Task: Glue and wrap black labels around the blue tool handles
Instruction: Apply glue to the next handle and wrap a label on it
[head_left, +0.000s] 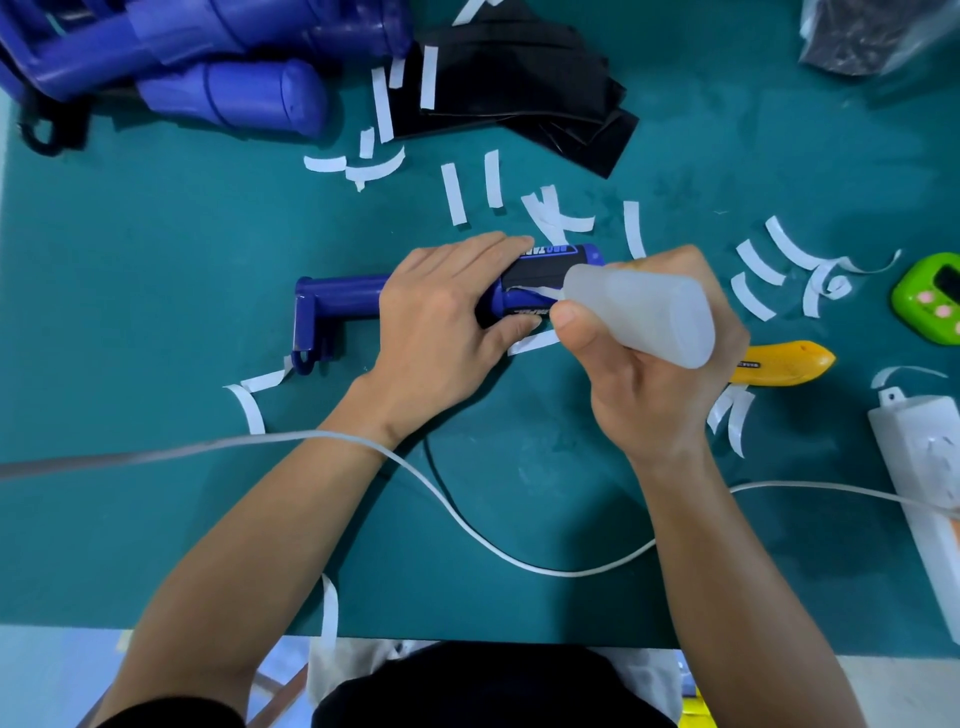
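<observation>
Blue tool handle (340, 301) with black label (535, 273); translucent white bottle (644, 312); teal table (156, 260); yellow knife (784, 364); white strips (457, 195).

I see the tool handle (340, 299) lying mid-bench (156, 249), with spare handles (208, 78) behind it to the left. Label sheets (519, 78) lie behind centre, the utility knife (789, 364) and power strip (924, 467) to the right.

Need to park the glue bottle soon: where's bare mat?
Bare mat: left of the held blue handle, below the handle pile; also lower right, below the white cable. Crowded: white strips beyond the handle; yellow knife, timer, power strip at right.
</observation>
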